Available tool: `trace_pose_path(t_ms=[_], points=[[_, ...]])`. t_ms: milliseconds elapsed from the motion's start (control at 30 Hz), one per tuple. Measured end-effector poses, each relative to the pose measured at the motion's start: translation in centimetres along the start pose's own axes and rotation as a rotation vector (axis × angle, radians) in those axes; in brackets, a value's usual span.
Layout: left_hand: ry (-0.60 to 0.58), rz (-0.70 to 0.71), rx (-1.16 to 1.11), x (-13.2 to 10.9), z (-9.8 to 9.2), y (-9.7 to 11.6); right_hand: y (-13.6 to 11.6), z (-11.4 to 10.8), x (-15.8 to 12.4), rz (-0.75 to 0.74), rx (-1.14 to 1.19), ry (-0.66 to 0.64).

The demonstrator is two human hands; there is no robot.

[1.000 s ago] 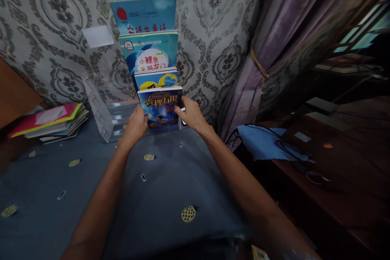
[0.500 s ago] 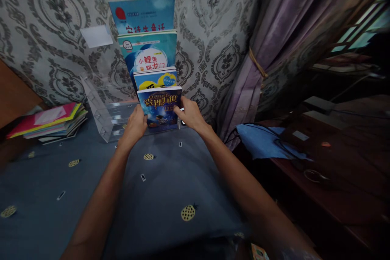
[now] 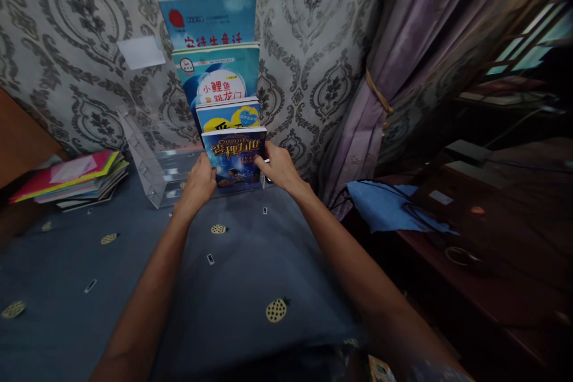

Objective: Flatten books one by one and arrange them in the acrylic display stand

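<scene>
A dark blue book (image 3: 236,158) with gold lettering stands at the front of a clear tiered rack (image 3: 154,176). My left hand (image 3: 200,180) grips its left edge, fingers curled behind the cover. On the opposite edge, my right hand (image 3: 278,166) holds it with the thumb across the front. Behind it rise a blue-and-yellow book (image 3: 230,116), a teal book with a white oval (image 3: 219,74) and a taller blue book with red lettering (image 3: 210,19), each higher than the one in front. The fingers behind the book are hidden.
A pile of books and folders (image 3: 76,176) lies left of the rack on the dark blue pineapple-print cloth (image 3: 215,304). A patterned wall stands right behind. On the right are a tied purple curtain (image 3: 358,113), a blue cloth (image 3: 385,206) and dark red furniture (image 3: 483,292).
</scene>
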State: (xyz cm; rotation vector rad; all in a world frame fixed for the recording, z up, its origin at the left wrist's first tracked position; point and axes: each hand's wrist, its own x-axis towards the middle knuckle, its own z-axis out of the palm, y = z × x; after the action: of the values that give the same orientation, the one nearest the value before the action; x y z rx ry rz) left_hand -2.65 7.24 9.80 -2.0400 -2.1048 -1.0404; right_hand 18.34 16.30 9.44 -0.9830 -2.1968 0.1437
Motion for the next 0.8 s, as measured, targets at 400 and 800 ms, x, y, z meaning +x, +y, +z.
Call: trace_pose_path(t_ms=[400,800], points=[[-0.005,-0.047,0.036,-0.02,0.11,0.01,-0.21,0.01,0.07,0.077,0.011,-0.01],[-0.011,-0.08,0.075,-0.03,0.55,-0.07,-0.45,-0.23,-0.06,0.078,0.035,-0.056]])
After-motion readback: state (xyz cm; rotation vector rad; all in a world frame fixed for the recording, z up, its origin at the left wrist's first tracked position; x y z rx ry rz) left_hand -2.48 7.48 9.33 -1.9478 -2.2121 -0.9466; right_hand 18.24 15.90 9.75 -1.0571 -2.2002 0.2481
